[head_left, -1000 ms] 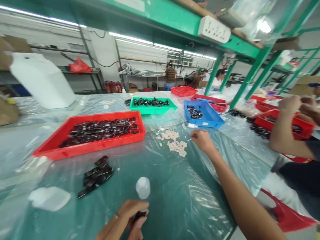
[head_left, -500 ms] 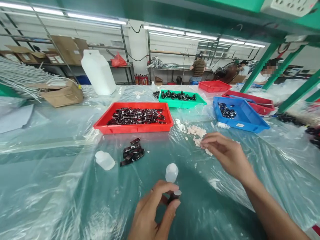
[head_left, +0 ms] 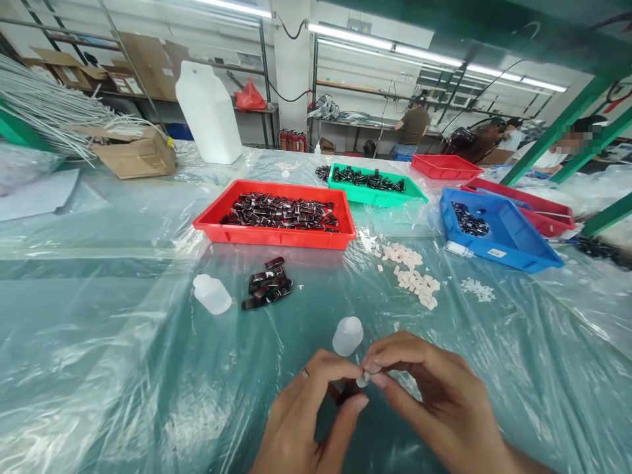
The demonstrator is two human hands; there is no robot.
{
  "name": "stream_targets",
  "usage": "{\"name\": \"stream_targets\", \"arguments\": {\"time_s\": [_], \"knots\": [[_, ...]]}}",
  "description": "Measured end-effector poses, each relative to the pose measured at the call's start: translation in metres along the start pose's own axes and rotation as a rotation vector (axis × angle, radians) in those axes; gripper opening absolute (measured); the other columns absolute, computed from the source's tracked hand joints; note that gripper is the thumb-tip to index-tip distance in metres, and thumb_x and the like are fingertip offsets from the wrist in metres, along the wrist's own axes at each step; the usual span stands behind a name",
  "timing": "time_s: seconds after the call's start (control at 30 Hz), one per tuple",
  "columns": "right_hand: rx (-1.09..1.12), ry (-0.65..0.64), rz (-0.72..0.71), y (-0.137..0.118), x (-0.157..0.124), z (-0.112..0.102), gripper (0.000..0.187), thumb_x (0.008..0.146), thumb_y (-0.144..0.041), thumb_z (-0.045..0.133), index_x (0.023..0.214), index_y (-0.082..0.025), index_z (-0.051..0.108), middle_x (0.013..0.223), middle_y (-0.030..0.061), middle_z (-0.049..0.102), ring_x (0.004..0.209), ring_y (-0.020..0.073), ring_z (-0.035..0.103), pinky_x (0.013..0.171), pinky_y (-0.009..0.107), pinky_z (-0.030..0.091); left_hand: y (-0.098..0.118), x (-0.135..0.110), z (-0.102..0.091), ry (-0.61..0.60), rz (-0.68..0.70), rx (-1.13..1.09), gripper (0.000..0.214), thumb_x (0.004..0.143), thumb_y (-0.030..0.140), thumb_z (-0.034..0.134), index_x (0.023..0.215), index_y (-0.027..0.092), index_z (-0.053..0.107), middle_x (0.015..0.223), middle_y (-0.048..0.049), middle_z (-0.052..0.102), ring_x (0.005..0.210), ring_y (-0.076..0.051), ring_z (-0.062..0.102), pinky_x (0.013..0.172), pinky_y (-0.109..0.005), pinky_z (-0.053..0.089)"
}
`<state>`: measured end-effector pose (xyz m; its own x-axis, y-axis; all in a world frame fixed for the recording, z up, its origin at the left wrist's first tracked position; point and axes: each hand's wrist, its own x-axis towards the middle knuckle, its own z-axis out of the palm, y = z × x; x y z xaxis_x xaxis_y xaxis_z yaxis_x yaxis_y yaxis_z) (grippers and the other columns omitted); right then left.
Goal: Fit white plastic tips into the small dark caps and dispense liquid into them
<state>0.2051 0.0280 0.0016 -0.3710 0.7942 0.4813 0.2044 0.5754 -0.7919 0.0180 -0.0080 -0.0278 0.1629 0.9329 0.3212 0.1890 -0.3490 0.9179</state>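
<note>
My left hand [head_left: 311, 411] grips a small dark cylindrical part [head_left: 348, 391] between thumb and fingers, its pale round end turned toward the right. My right hand [head_left: 429, 395] pinches a small whitish piece [head_left: 372, 368] against that end. Fingertips partly hide both parts. Just beyond my hands stands a small translucent white bottle [head_left: 348, 336]. Loose cream-coloured pieces [head_left: 417, 284] lie in a pile farther to the right. A small heap of glossy dark parts [head_left: 266, 284] lies left of centre, with another translucent bottle [head_left: 212, 294] on its side beside it.
A red tray [head_left: 276, 236] of dark parts stands mid-table. Behind it is a green tray [head_left: 380, 197]; at right, a blue tray [head_left: 523, 243]. Small white bits [head_left: 477, 289] lie near the blue tray. A large white jug [head_left: 210, 118] and a cardboard box [head_left: 135, 155] stand back left.
My right hand has moved from the cream-coloured pile to my left hand, bringing a small whitish piece against the dark part. The camera view has shifted slightly.
</note>
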Motion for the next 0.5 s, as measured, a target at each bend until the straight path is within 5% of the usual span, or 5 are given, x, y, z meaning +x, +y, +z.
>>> {"name": "stream_targets", "arguments": {"time_s": [0.5], "knots": [[-0.069,0.070,-0.150,-0.0019,-0.0038,0.0093,0.042,0.089,0.005,0.063,0.119,-0.025,0.068,0.099,0.0029,0.074,0.092,0.0181,0.073,0.080,0.028,0.065,-0.0083,-0.0073,0.0066,0.097,0.030,0.020,0.012,0.103,0.016,0.057,0.105,0.028,0.060,0.089,0.0023,0.063,0.073,-0.012,0.063,0.067,-0.021,0.052]]}}
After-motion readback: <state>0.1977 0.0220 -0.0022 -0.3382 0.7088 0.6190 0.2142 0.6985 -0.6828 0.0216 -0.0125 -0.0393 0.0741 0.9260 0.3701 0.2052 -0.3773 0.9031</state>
